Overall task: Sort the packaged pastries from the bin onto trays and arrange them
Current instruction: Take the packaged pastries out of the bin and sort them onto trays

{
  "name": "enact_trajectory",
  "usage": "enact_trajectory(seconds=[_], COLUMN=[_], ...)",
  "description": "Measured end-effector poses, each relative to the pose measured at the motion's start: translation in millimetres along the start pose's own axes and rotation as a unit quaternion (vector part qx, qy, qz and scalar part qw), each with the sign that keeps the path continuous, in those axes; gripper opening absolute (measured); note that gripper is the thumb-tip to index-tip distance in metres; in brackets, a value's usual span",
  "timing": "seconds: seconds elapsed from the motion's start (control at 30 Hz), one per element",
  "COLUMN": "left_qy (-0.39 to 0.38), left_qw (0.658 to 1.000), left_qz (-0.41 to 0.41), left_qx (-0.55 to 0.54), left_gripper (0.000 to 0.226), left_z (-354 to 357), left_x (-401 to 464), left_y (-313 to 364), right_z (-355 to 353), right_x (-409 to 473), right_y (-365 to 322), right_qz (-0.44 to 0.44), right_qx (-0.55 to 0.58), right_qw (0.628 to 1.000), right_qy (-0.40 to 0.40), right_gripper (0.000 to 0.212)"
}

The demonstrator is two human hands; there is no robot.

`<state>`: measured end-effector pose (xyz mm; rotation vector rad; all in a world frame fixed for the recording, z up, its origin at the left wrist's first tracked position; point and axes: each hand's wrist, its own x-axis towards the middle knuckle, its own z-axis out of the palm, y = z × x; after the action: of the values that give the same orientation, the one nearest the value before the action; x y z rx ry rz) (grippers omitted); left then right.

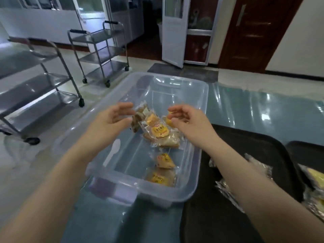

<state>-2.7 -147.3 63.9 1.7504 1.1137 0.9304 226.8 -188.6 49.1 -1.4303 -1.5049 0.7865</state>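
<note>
Soft, even indoor light, fairly dim; white glare patches lie on the glossy bench (254,109) at the far right and on the steel carts (98,50) far left; wide-angle bending curves the edges; forearms near the camera smear with motion blur; the far room is soft and slightly smudged.

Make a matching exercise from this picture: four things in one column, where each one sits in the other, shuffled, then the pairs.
Things
1. clear bin
2. black tray
3. steel cart
4. white spoon

Places
A. on the floor, far left of the bin
B. lying on the bin's floor, left side
C. on the blue table, under both hands
D. right of the bin, under the right forearm

Pairs: 1-C, 2-D, 3-A, 4-B
</note>
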Motion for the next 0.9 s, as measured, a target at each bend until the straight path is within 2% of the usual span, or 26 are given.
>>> enact_trajectory(seconds=[0.13, 0.27, 0.37, 0.47, 0.57, 0.63, 0.7, 0.8, 0.9], left_qy=[-0.081, -0.152, -0.201, -0.228, -0.232, -0.232, -0.248, -0.275, -0.253], left_qw=[0.995, 0.982, 0.969, 0.958, 0.952, 0.95, 0.932, 0.884, 0.852], left_qz=[0.038, 0.049, 0.051, 0.025, -0.012, -0.023, -0.041, -0.122, -0.088], left_qx=[0.04, 0.104, 0.135, 0.172, 0.201, 0.208, 0.26, 0.359, 0.449], left_gripper=[0.033, 0.037, 0.04, 0.045, 0.066, 0.078, 0.09, 0.126, 0.136], left_z=[-26, -38, -30, -8, 24, 46, 66, 86, 100], left_x=[47, 95, 134, 181, 214, 224, 230, 232, 223], left_y=[-8, -21, -31, -47, -73, -94, -115, -148, -177], right_z=[19, 28, 33, 38, 42, 43, 43, 45, 60], right_x=[35, 69, 97, 125, 148, 160, 168, 175, 184], right_y=[-2, 7, 19, 32, 49, 65, 86, 117, 140], right_qz=[0.05, 0.098, 0.148, 0.196, 0.222, 0.249, 0.285, 0.353, 0.398], right_qx=[-0.093, -0.174, -0.21, -0.286, -0.375, -0.401, -0.414, -0.412, -0.375], right_qw=[0.994, 0.979, 0.965, 0.938, 0.899, 0.88, 0.864, 0.84, 0.835], right_qy=[0.0, 0.04, 0.045, 0.016, -0.041, -0.049, -0.03, 0.013, 0.066], right_gripper=[0.025, 0.028, 0.034, 0.035, 0.04, 0.043, 0.043, 0.041, 0.046])
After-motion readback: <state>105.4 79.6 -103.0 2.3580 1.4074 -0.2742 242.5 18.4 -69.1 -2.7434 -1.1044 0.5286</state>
